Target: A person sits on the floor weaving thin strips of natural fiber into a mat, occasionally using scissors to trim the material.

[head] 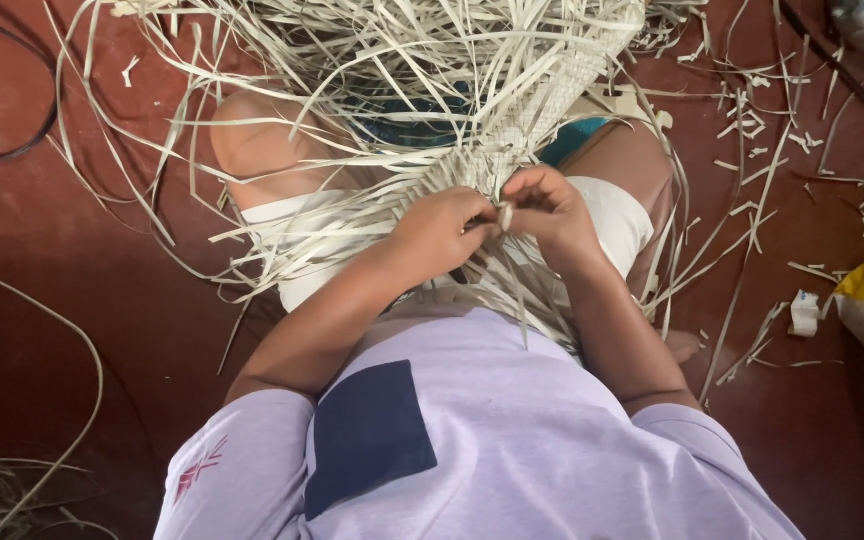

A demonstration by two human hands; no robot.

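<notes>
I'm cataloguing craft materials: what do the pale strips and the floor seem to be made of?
The strips, pinched by the left hand and right hand: probably dried palm or similar leaf; flat, matte, cream, partly woven.
The floor: probably painted or polished cement; smooth, dark red, faint sheen.

Pale matt dried-leaf strips, smooth red-brown floor, soft lilac cloth shirt

Pale woven mat, flat checker plaiting, stretching up across the lap. Loose unwoven strips fanning out in a tangle on every side. One pale strip end pinched at the weave's near edge.
</notes>
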